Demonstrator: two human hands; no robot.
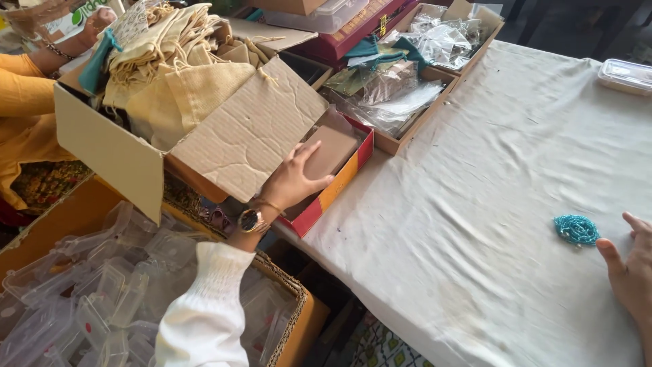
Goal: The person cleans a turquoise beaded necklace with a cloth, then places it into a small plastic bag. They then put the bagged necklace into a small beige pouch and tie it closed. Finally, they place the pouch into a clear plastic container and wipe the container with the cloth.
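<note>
So from the head cam: the left hand (293, 181), gold wristwatch (250, 220) and white knit sleeve (204, 306) on that arm, is reaching into a shallow red and orange box (337, 184) at the table's edge. Its fingers lie spread flat on a brownish flat pad (333, 151) inside the box, pressing on it rather than gripping. Right above it hangs the flap of a big corrugated cardboard box (109, 146) stuffed with beige drawstring cloth pouches (178, 51).

The right hand (629, 269) sits over at the far right on the off-white tablecloth (475, 204), open, fingers loose, holding nothing. Just beside its fingertips, not quite touching, lies a small coil of turquoise beads (576, 230).

Down at bottom left there's a carton of clear plastic cases (102, 292). Another person in yellow (20, 102) is at the top left.
</note>
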